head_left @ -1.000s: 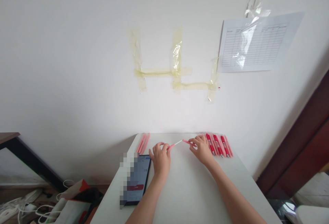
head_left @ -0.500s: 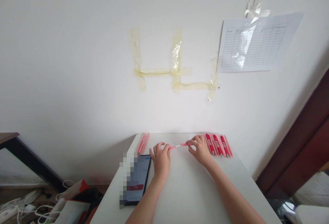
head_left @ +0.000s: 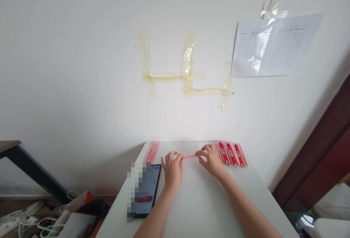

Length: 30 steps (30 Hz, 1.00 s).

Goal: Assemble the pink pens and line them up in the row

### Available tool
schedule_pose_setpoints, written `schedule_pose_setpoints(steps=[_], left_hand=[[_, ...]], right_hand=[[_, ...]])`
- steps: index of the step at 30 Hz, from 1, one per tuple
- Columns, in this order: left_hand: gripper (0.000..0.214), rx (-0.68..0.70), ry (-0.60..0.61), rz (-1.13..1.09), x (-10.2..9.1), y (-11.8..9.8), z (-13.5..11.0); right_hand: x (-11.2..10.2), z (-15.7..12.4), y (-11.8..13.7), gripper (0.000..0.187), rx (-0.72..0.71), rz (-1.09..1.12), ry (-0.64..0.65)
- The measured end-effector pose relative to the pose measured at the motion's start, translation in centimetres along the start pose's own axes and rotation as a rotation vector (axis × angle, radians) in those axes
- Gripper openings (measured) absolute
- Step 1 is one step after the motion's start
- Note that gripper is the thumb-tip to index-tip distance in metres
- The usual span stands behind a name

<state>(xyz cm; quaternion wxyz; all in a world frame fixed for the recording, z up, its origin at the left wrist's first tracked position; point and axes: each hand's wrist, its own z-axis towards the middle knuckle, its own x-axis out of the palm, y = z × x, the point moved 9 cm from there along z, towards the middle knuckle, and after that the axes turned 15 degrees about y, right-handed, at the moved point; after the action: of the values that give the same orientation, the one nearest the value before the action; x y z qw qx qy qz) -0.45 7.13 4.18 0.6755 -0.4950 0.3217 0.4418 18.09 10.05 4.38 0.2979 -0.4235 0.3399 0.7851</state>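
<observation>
Both hands meet over the far middle of a white table [head_left: 202, 201]. My left hand [head_left: 172, 168] pinches the left end of a pink pen [head_left: 190, 156] between thumb and fingers. My right hand [head_left: 210, 159] pinches its right end, so the pen spans the short gap between them. Just right of my right hand, several pink and red pens [head_left: 232, 154] lie side by side in a row. A few pink pen tubes [head_left: 152, 151] lie at the table's far left corner, beyond my left hand.
A phone [head_left: 146, 190] with a lit screen lies on the table left of my left forearm. A white wall with yellowed tape strips [head_left: 188, 74] and a taped printed sheet [head_left: 270, 45] rises behind. Cables and bags [head_left: 54, 219] clutter the floor at left.
My hands have come closer together. The two pen parts, apart with a white refill showing between them a second ago, are now pushed together into one pink pen.
</observation>
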Motion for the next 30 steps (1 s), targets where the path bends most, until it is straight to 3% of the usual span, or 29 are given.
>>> schedule_pose_setpoints(steps=[14, 22, 30], left_hand=[[0.018, -0.002, 0.018, -0.013, 0.3, 0.2, 0.1], [0.019, 0.008, 0.036, -0.036, 0.0, -0.1, 0.0], [0.019, 0.011, 0.026, -0.041, -0.1, -0.1, 0.0]], right_hand=[[0.5, 0.1, 0.0, 0.022, -0.024, -0.046, -0.002], [1.6, 0.4, -1.0, 0.026, -0.023, 0.027, 0.049], [1.4, 0.4, -1.1, 0.026, -0.010, 0.061, 0.059]])
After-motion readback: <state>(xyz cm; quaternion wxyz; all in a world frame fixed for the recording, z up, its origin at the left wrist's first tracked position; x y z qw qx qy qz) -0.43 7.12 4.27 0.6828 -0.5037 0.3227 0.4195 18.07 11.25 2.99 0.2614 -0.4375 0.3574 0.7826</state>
